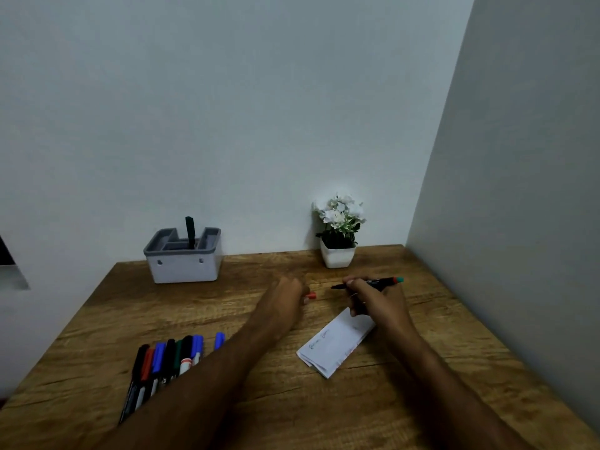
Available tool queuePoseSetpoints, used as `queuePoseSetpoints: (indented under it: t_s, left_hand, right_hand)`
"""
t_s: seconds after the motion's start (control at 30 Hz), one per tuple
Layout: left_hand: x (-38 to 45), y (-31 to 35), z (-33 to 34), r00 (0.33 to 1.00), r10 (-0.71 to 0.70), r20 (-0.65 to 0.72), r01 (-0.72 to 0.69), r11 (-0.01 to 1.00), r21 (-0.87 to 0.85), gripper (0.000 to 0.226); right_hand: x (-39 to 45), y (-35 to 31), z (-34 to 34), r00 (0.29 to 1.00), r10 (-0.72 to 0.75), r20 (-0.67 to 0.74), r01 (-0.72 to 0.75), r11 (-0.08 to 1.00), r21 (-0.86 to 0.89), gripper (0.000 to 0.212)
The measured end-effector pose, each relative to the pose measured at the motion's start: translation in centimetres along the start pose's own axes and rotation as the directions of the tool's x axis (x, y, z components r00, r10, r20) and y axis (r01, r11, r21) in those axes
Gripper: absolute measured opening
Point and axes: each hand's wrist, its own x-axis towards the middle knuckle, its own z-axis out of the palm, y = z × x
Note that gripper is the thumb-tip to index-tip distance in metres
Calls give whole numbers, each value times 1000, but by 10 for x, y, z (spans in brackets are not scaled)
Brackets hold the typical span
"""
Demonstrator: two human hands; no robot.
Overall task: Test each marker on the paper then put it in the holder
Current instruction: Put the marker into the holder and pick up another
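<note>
Head view, the only one. Right hand (pixel 373 300), right of centre in the frame, was curled round the barrel of a marker (pixel 368 283), pinching it near the writing end. The marker lay close to level, long axis running left to right across the frame, dark tip pointing left toward the other hand, red and teal tail end pointing right. It hung just above and beyond the folded paper (pixel 337 344), not touching it.

Left hand (pixel 287 298), centre frame, was closed on a small red cap (pixel 311 295); only the cap's end showed past the fingers. The two hands were apart, a bare strip of table (pixel 324 410) between them.

Handling, as judged: the marker looked light, stiff, smooth plastic, not fragile. A grip near the tip suits writing; a grip mid-barrel would suit dropping it upright. The paper is thin and may slide under the tip unless pinned.

The paper already bore faint scribbles, blue along its left edge. The holder (pixel 183 259) stood at upper left of the tabletop against the wall, one dark marker upright in it. A row of untested markers (pixel 168 358) lay at lower left, partly hidden by the left forearm, long axes running near to far. A potted plant (pixel 337 235) stood against the wall, beyond the right hand.
</note>
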Motion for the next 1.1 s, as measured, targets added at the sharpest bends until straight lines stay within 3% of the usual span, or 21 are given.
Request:
queuePoseSetpoints:
  t_s: [0.23, 0.43, 0.6, 1.1]
  left_hand:
    - [-6, 5, -3, 998, 19, -56, -21, 999, -35, 21]
    - [-15, 14, -15, 974, -61, -218, -35, 912, -408, 21]
    - [-21, 17, -22, 960, -142, -243, -18, 830, -558, 22]
    - [-33, 26, -39, 952, -137, -275, -60, 795, -603, 22]
  right_hand:
    - [-3, 6, -1, 999, -26, 29, 25, 999, 31, 6]
    - [-7, -2, -4, 999, -53, 6, 52, 994, 95, 6]
    - [-13, -6, -6, 998, -67, 2, 67, 993, 93, 3]
    - [-20, -15, 5, 984, -172, 46, 166, 980, 110, 4]
